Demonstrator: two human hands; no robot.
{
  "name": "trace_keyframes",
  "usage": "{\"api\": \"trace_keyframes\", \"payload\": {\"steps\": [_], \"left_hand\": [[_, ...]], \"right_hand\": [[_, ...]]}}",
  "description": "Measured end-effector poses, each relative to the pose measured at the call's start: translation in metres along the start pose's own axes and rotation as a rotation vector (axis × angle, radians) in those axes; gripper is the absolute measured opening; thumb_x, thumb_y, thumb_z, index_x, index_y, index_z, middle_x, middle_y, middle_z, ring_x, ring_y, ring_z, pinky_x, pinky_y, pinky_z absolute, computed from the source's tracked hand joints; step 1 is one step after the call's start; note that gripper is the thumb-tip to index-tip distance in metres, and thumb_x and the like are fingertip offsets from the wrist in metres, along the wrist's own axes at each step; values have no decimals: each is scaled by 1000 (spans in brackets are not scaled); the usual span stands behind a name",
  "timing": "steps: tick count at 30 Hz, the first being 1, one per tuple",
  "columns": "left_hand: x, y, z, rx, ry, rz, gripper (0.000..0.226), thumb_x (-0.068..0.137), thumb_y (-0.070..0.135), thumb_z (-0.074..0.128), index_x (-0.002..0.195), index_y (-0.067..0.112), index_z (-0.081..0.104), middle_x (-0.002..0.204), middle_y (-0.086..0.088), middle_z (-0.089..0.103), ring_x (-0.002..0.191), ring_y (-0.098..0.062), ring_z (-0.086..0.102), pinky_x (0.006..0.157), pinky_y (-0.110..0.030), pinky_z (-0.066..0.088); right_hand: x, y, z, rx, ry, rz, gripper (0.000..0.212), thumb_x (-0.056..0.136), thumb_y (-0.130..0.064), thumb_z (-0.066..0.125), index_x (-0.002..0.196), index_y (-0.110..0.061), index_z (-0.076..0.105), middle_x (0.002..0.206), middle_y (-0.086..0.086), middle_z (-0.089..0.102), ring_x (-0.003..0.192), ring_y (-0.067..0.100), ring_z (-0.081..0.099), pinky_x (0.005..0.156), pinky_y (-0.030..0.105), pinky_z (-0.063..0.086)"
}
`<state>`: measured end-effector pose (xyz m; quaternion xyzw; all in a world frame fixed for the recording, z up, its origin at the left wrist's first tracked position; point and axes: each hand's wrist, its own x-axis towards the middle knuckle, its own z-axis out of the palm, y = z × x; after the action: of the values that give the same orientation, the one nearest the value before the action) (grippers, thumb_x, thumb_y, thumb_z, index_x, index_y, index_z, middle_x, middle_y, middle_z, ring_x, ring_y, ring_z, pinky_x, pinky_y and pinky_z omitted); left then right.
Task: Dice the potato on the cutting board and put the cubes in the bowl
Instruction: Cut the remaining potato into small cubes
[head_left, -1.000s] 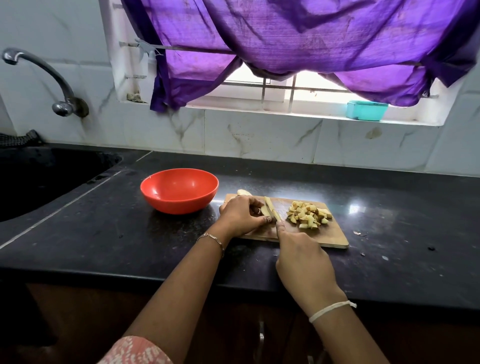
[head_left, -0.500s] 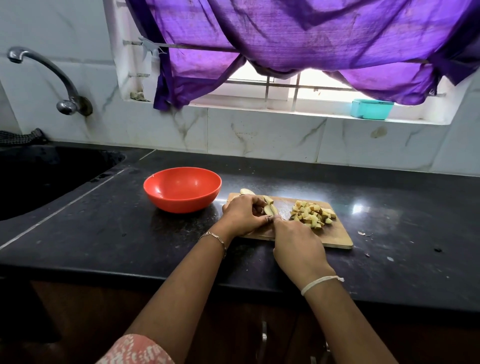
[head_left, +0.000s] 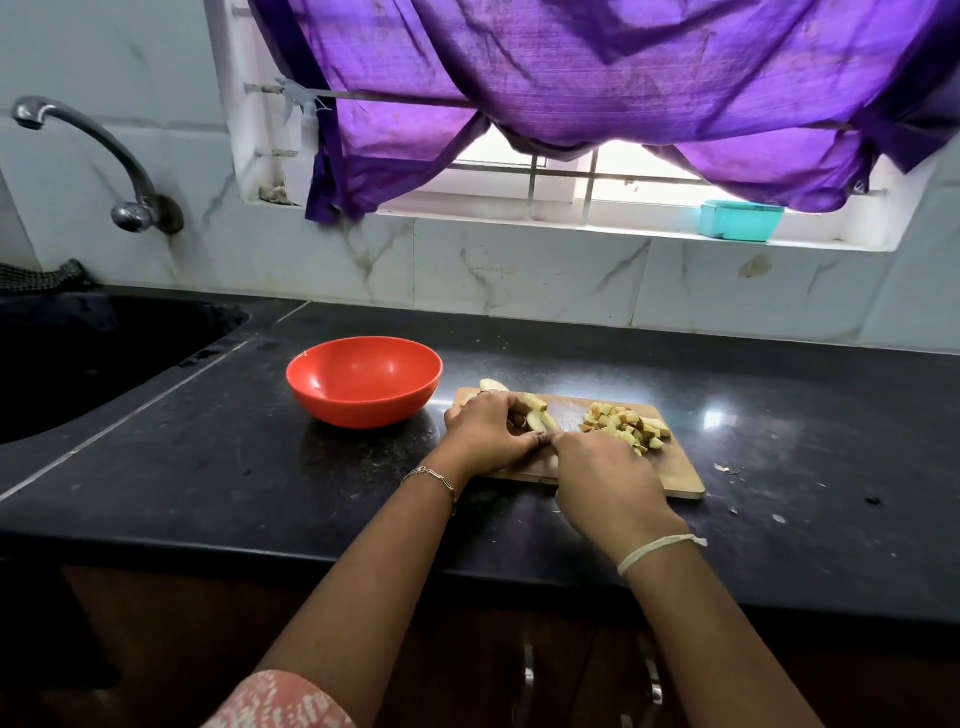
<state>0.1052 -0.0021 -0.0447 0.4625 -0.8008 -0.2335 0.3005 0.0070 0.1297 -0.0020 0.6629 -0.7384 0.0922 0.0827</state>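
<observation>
1. The cutting board (head_left: 675, 480) lies mid-worktop (head_left: 208, 467), just right of the orange bowl (head_left: 363, 382).
2. The left hand (head_left: 485, 434) grasps potato slices (head_left: 537, 420) at the board's left end.
3. The cubes (head_left: 628, 426) are heaped near its far right corner.
4. The right hand (head_left: 605, 480) is curled, touching the left; I cannot tell what it grips.

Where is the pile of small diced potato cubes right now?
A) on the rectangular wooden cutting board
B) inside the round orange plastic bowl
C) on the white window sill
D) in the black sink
A: the pile of pale potato cubes lies on the right part of the rectangular wooden cutting board, and the round orange plastic bowl beside it shows only its bare inside.
</observation>
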Motion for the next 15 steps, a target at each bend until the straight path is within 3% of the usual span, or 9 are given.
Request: {"api": "trace_keyframes", "payload": {"steps": [3, 10, 15], "left_hand": [[0, 1, -1, 55, 18, 4, 36, 77, 47, 73, 106, 26, 67, 102, 9, 69, 106, -13, 60, 100, -40, 42], [-3, 2, -2, 68, -11, 28, 37, 77, 50, 73, 106, 28, 67, 88, 17, 61, 103, -11, 61, 99, -42, 43], [-3, 2, -2, 116, -19, 37, 47, 80, 52, 69, 120, 29, 63, 118, 10, 65, 116, -12, 55, 104, -43, 38]], "right_hand": [[-5, 4, -5, -9, -19, -2, 41, 93, -6, 40, 130, -19, 53, 115, 6, 59, 106, 25, 57, 76, 32, 47], [-14, 8, -8, 13, -7, -3, 45, 96, -9, 39, 139, -23, 46, 117, 4, 58, 105, 22, 57, 71, 28, 40], [-16, 9, -9, 12, -14, -7, 47, 95, -8, 40, 139, -23, 45, 115, 4, 59, 104, 22, 58, 74, 29, 44]]}}
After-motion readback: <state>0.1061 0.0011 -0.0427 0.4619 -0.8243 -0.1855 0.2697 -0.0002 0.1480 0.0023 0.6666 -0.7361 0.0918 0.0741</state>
